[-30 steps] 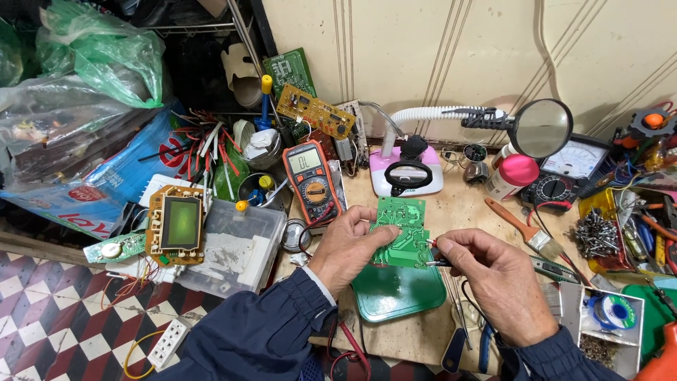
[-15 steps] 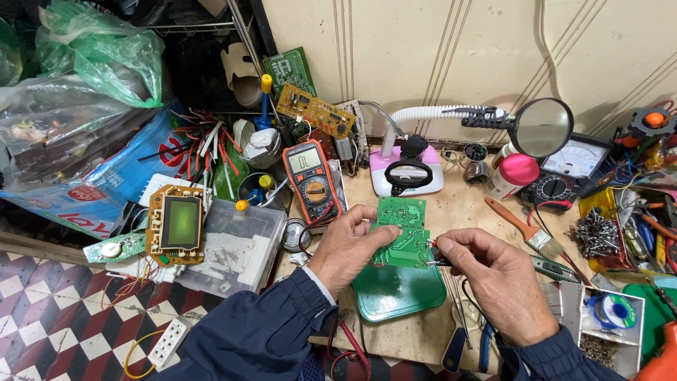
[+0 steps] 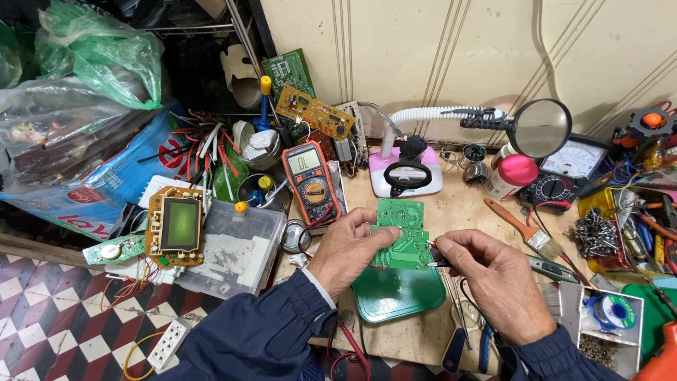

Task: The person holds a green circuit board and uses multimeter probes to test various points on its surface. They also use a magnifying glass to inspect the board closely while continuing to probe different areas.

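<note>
Fingers of my left hand [image 3: 350, 248] are closed on the left edge of a small green circuit board [image 3: 399, 233], holding it tilted up above the workbench [image 3: 465, 212]. My right hand [image 3: 491, 276] is shut too, pinching a thin dark probe [image 3: 438, 264] whose tip meets the board's right edge; I cannot tell exactly which spot on the board it touches.

Directly under the board lies a green tray [image 3: 398, 293], its near edge reaching almost to the front edge of the bench. Behind the board there is a strip of bare wood before the pink-based lamp [image 3: 405, 174] with its white flexible neck. An orange multimeter [image 3: 311, 182] stands just to the left of the board, beyond my left knuckles, and a clear plastic box [image 3: 235, 249] sits further left, hanging partly over the bench edge. To the right, a brush with an orange handle [image 3: 520, 227] lies at an angle near my right hand, and a round magnifier [image 3: 539, 128] hangs above it, well clear. Blue-handled pliers [image 3: 485, 346] lie at the front edge beside my right wrist. Room around my hands is narrow on both sides, with the freest space straight behind the board.
</note>
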